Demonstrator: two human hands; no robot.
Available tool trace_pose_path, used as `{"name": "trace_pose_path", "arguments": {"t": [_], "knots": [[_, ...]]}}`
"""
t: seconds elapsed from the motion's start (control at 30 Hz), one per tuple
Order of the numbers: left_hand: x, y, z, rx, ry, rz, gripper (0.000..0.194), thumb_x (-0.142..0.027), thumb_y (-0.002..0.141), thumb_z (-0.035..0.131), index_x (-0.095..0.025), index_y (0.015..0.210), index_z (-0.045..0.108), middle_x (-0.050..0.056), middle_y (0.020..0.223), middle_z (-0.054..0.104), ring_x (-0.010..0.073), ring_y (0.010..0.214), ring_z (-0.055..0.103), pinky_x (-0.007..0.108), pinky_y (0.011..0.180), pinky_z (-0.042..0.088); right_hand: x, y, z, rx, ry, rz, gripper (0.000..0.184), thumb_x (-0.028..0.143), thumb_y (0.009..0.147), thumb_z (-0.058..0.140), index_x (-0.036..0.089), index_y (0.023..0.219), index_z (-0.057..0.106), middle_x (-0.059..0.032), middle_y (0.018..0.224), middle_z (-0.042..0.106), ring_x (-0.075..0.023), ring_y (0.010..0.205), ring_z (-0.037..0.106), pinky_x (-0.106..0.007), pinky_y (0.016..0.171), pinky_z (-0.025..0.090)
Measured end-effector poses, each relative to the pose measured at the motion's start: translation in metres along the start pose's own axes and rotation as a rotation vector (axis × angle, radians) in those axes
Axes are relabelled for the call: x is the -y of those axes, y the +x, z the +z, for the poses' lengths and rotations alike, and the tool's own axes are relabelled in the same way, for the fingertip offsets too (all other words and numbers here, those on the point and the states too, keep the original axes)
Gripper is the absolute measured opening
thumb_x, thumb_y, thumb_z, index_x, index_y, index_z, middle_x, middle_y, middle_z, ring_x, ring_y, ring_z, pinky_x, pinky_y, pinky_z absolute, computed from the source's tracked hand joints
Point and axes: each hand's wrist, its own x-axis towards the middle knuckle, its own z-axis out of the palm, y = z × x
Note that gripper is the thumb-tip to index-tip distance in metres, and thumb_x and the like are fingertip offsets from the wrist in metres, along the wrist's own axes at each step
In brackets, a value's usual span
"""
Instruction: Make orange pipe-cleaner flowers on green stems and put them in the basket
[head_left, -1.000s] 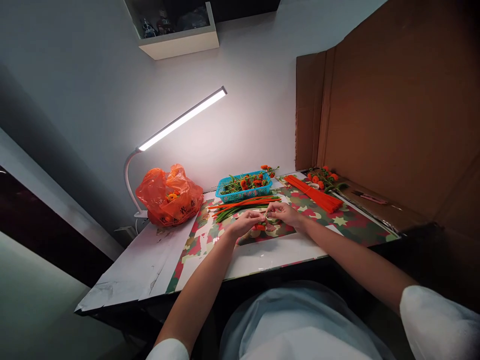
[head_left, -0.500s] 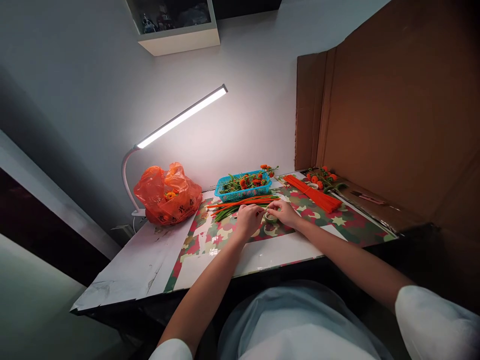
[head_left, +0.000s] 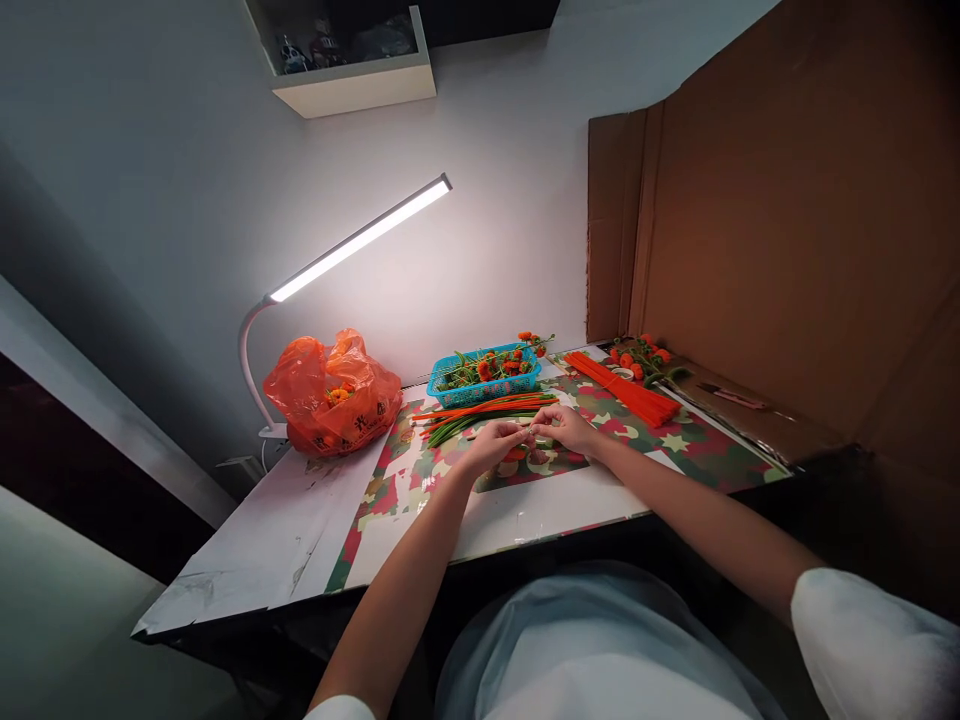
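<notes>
My left hand point(head_left: 496, 443) is closed in a pinch over the camouflage-patterned mat. Just below its fingers shows a small orange flower point(head_left: 516, 454), partly hidden, whose stem seems to run into the pinch. My right hand point(head_left: 566, 430) meets it fingertip to fingertip, also pinched, on a small pale roll of tape point(head_left: 537, 440) that is mostly covered by the fingers. Right behind both hands lie loose green and orange pipe cleaners point(head_left: 487, 409). Past them stands a blue basket point(head_left: 484, 393) of orange flowers with green stems.
At the left, an orange plastic bag point(head_left: 337, 400) holds yellow-orange flowers beside a clamp lamp point(head_left: 360, 240). Right of the basket lie a bundle of orange pipe cleaners point(head_left: 626, 388), more orange flowers point(head_left: 641, 355) and a pink-handled tool point(head_left: 731, 396). A cardboard panel point(head_left: 780, 230) borders the right side.
My left hand turned over, knuckles up, half a second ago, and has rolled back to a palm-in pinch. The tape roll showed more plainly then; the orange flower is visible again now.
</notes>
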Motion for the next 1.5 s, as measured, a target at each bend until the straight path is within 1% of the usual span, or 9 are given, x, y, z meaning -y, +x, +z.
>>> {"name": "trace_pose_path", "arguments": {"t": [0.13, 0.27, 0.5, 0.7, 0.8, 1.03, 1.13, 1.33, 1.5], "knots": [[-0.004, 0.002, 0.014, -0.363, 0.375, 0.086, 0.029, -0.044, 0.075, 0.064, -0.017, 0.08, 0.072, 0.006, 0.081, 0.07, 0.0167, 0.074, 0.061, 0.026, 0.069, 0.042, -0.006, 0.001, 0.002, -0.082, -0.023, 0.046, 0.025, 0.041, 0.073, 0.059, 0.017, 0.07, 0.065, -0.0037, 0.071, 0.063, -0.0182, 0.072, 0.054, -0.031, 0.067, 0.042], [-0.007, 0.002, 0.018, -0.429, 0.628, 0.125, 0.024, -0.036, 0.083, 0.057, -0.019, 0.074, 0.072, 0.005, 0.074, 0.07, 0.0156, 0.071, 0.061, 0.029, 0.075, 0.038, -0.008, 0.002, 0.003, -0.088, -0.008, 0.073, 0.023, 0.039, 0.072, 0.059, 0.017, 0.069, 0.065, -0.0042, 0.071, 0.063, -0.0186, 0.071, 0.054, -0.032, 0.068, 0.042], [-0.012, -0.001, 0.01, -0.3, 0.521, 0.047, 0.036, -0.043, 0.084, 0.051, -0.017, 0.073, 0.072, 0.006, 0.07, 0.068, 0.0146, 0.066, 0.057, 0.026, 0.067, 0.037, -0.008, 0.001, 0.001, -0.079, -0.013, -0.004, 0.023, 0.039, 0.072, 0.061, 0.017, 0.074, 0.066, -0.0049, 0.077, 0.064, -0.0191, 0.077, 0.055, -0.032, 0.073, 0.041], [-0.002, 0.001, -0.004, 0.198, -0.127, -0.02, 0.052, -0.061, 0.076, 0.052, -0.012, 0.076, 0.071, 0.007, 0.07, 0.067, 0.015, 0.068, 0.058, 0.025, 0.069, 0.043, -0.001, -0.002, -0.001, 0.011, 0.065, -0.03, 0.029, 0.046, 0.072, 0.062, 0.018, 0.071, 0.065, -0.0029, 0.075, 0.062, -0.017, 0.076, 0.055, -0.03, 0.073, 0.042], [-0.002, 0.001, -0.002, 0.073, -0.153, -0.051, 0.052, -0.06, 0.074, 0.055, -0.01, 0.076, 0.071, 0.008, 0.071, 0.067, 0.0151, 0.066, 0.057, 0.025, 0.064, 0.043, 0.0, -0.001, 0.0, -0.007, 0.1, -0.002, 0.032, 0.049, 0.071, 0.061, 0.017, 0.068, 0.063, -0.0023, 0.071, 0.06, -0.0161, 0.071, 0.054, -0.03, 0.069, 0.042], [-0.005, 0.002, 0.01, -0.355, 0.285, 0.047, 0.033, -0.045, 0.074, 0.061, -0.014, 0.073, 0.072, 0.006, 0.07, 0.068, 0.0144, 0.064, 0.055, 0.024, 0.063, 0.042, -0.003, 0.0, 0.001, -0.046, 0.06, 0.04, 0.027, 0.043, 0.073, 0.061, 0.016, 0.071, 0.066, -0.0048, 0.074, 0.064, -0.0182, 0.074, 0.057, -0.033, 0.073, 0.043], [-0.006, 0.002, 0.008, -0.321, 0.3, 0.022, 0.037, -0.046, 0.079, 0.055, -0.013, 0.076, 0.072, 0.005, 0.067, 0.066, 0.0131, 0.06, 0.052, 0.023, 0.062, 0.041, -0.002, -0.001, 0.002, -0.052, 0.052, 0.026, 0.022, 0.037, 0.074, 0.06, 0.016, 0.075, 0.067, -0.0057, 0.079, 0.065, -0.019, 0.078, 0.058, -0.033, 0.076, 0.043], [-0.002, 0.001, 0.0, 0.094, 0.006, 0.012, 0.05, -0.056, 0.079, 0.049, -0.011, 0.069, 0.07, 0.005, 0.064, 0.064, 0.0133, 0.061, 0.054, 0.022, 0.059, 0.041, -0.002, -0.003, 0.002, -0.038, -0.014, -0.026, 0.017, 0.033, 0.073, 0.059, 0.018, 0.072, 0.067, -0.0032, 0.076, 0.064, -0.0188, 0.082, 0.057, -0.032, 0.079, 0.041], [-0.005, -0.001, 0.005, -0.173, 0.223, -0.03, 0.045, -0.055, 0.072, 0.059, -0.011, 0.067, 0.068, 0.004, 0.059, 0.062, 0.0119, 0.055, 0.049, 0.022, 0.052, 0.035, -0.001, -0.005, 0.003, -0.047, -0.09, -0.011, 0.013, 0.028, 0.073, 0.058, 0.019, 0.071, 0.068, -0.0035, 0.077, 0.065, -0.02, 0.086, 0.055, -0.032, 0.078, 0.04]]}}
